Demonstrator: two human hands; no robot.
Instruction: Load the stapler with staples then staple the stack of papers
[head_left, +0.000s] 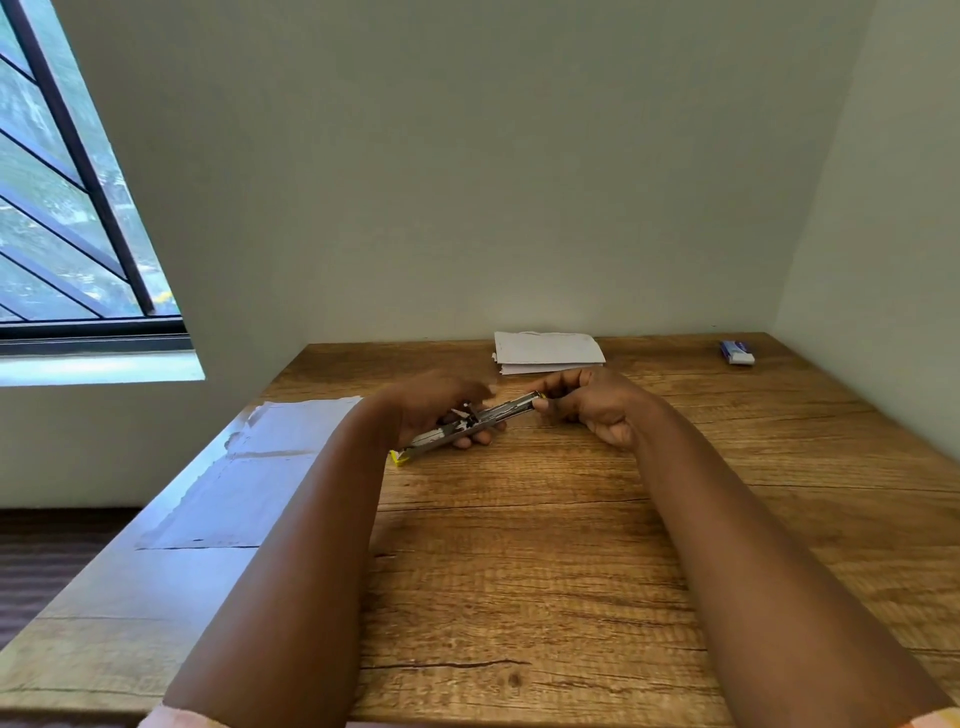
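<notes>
Stapler of silver metal with yellow ends (470, 423), swung open above the wooden table (545, 545), is gripped by the left hand (441, 408) and pinched at its tip by the right hand (597, 408); fingers could be nipped if it snaps shut.

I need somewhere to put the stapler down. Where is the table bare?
Bare wood lies between the forearms, near the front edge of the table, and at the right between the right hand and the blue box. Crowded: around the stapler, the left hand and the papers.
</notes>
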